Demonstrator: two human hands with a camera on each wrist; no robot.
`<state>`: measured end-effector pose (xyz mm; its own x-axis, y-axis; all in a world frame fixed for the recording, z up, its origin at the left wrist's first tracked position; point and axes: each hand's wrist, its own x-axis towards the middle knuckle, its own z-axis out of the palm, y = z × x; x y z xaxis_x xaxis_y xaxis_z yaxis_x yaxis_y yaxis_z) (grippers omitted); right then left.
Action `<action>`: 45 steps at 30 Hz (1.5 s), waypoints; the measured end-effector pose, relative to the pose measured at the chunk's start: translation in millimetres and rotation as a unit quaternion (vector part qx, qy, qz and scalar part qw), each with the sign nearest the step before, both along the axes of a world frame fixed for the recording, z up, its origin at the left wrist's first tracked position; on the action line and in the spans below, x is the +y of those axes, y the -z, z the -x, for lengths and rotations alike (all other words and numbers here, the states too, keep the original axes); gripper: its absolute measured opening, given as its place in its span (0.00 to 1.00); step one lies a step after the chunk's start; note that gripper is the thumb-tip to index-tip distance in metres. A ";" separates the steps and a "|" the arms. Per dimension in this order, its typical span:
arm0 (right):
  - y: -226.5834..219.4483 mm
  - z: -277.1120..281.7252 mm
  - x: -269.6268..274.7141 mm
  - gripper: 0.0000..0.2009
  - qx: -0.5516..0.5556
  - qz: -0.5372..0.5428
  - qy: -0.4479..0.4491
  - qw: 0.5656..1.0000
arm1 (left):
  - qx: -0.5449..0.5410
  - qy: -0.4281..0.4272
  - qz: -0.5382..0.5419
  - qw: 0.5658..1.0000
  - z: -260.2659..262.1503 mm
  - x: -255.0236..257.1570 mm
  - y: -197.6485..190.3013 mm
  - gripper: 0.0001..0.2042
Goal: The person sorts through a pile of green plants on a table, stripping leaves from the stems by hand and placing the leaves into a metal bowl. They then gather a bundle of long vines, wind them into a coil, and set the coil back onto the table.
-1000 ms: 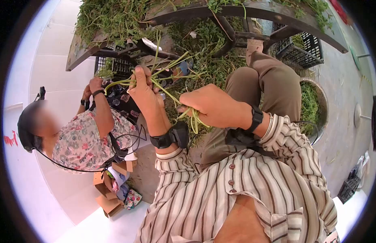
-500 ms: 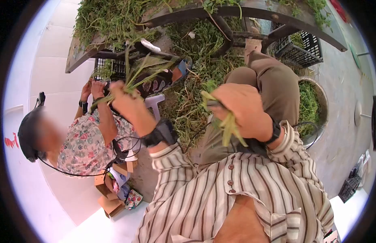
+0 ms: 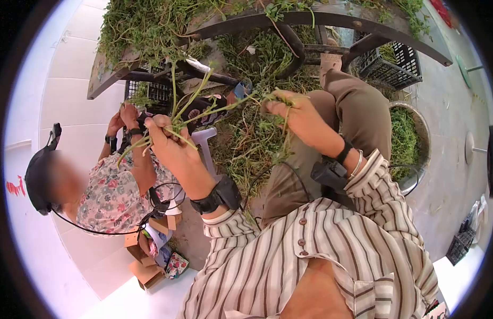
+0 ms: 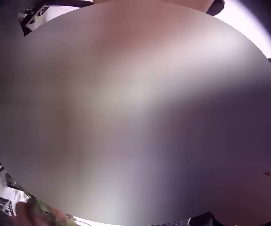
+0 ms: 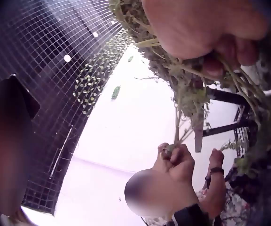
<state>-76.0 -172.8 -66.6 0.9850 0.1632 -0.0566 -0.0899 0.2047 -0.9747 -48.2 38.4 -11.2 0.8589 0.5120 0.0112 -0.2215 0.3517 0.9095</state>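
In the head view, my left hand [image 3: 175,154] is raised at the left and grips a small bunch of green plant stems [image 3: 192,100], which fan upward and out past the fingers. My right hand [image 3: 305,122], over the knee, pinches thin leafy greens [image 3: 287,127] that dangle below the fingers. One long stem from the left bunch stretches toward the right fingertips. From the right wrist, the curled fingers of this hand [image 5: 210,28] close round several green stems [image 5: 243,84]. Blur hides most of the left wrist view.
A dark-edged table [image 3: 331,18] heaped with greens [image 3: 151,32] stands ahead. More greens [image 3: 257,127] cover the floor beneath. Black crates [image 3: 392,66] sit under it, and a round tub [image 3: 424,133] of greens is at the right. Another person [image 3: 116,186] sits at the left near cardboard boxes [image 3: 145,271].
My hands were close together on the stems, then moved apart. The thicker stems in my right hand are gone from it; that hand has moved forward and now pinches thin leafy greens.
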 end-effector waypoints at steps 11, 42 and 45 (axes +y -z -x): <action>4.0 -8.4 45.8 0.11 0.045 -0.170 -0.050 0.983 | 0.000 0.074 0.091 0.993 11.3 -5.8 1.6 0.11; 8.1 0.2 42.0 0.10 -0.273 0.046 -0.097 0.956 | -0.088 0.231 0.063 0.967 7.6 16.7 14.3 0.06; 14.3 -0.6 50.1 0.10 -0.367 -0.020 -0.054 0.928 | -0.090 0.243 0.038 0.965 12.9 11.6 12.3 0.07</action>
